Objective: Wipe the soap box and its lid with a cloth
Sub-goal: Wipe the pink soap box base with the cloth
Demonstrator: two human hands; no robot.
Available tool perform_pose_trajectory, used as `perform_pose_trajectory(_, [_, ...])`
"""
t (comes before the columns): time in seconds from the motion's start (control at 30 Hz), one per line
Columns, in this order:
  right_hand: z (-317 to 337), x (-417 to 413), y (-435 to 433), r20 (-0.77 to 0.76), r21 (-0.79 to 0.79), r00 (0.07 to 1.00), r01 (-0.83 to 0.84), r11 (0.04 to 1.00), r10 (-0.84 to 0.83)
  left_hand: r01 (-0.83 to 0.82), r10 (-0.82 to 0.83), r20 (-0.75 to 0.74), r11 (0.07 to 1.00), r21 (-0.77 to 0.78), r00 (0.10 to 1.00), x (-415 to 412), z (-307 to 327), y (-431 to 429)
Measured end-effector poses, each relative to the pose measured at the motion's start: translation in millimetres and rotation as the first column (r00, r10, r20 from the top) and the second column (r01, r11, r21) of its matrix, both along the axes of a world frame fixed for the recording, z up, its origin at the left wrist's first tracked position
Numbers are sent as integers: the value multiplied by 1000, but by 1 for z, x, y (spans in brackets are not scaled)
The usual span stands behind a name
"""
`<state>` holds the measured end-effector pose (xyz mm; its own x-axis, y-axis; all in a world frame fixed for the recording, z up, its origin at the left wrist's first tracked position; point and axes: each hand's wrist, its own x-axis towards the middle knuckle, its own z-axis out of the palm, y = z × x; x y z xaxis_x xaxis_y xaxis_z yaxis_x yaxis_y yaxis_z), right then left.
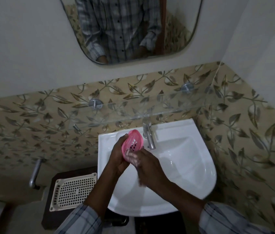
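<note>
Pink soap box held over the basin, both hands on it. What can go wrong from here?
1. The left hand holds the pink soap box tilted over the sink with nothing under it; a slip would likely drop it into the basin.
2. The right hand works close to the tap and could knock it.
3. No cloth can be made out, so wiping may be bare-fingered.

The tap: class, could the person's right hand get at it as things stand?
Probably yes. The right hand is over the basin, just in front of the tap, with nothing between; its fingers are inside the pink soap box, though.
</note>
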<state>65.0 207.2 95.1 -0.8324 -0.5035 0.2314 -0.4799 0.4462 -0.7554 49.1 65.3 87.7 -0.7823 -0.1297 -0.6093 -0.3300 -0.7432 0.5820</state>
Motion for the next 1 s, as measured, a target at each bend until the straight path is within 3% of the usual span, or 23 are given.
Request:
perform_pose_trajectory(0.07, [10,-1,-9,209,-93,972,131,987,-109,3,-2,18,999,-54,1000,0,3,3])
perform_pose_trajectory(0.13, [13,-3,-7,126,-38,992,30,999,-25,-26,28,30,998,-59,999,4,3,2])
perform_pose_trajectory(0.2, [9,-3,7,11,120,989,-147,982,146,-37,39,44,998,-59,998,10,6,1])
perform_pose_trajectory(0.27, [4,-10,15,49,201,990,-138,970,130,-54,55,35,997,-47,998,13,10,3])
perform_pose_trajectory(0.4, [18,-10,-14,198,-99,980,24,995,-4,18,-18,10,999,28,1000,7,18,8])
perform_pose_trajectory(0.5, [11,-9,-9,21,35,994,-106,994,106,-49,49,21,999,20,999,8,13,1])
perform_pose_trajectory(0.57, [5,-20,2,43,110,985,-168,980,165,-101,100,43,995,28,994,12,10,-1])
perform_pose_trajectory(0.7, [11,-18,-28,154,-30,985,85,996,-80,-81,82,63,997,-15,995,7,3,1])
perform_pose_trajectory(0.73, [11,-11,-32,139,-48,987,93,994,-86,-70,70,67,998,-7,995,6,2,-1])
perform_pose_trajectory(0.83, [3,-10,-7,8,58,990,-138,989,138,-39,36,77,998,43,996,7,2,-11])
perform_pose_trajectory(0.9, [-3,-19,4,-25,94,994,-106,990,108,-44,37,93,996,75,995,10,-1,-12])
perform_pose_trajectory(1.0, [1,-5,-18,-20,11,1000,11,1000,-11,23,-36,85,988,150,996,7,0,-2])
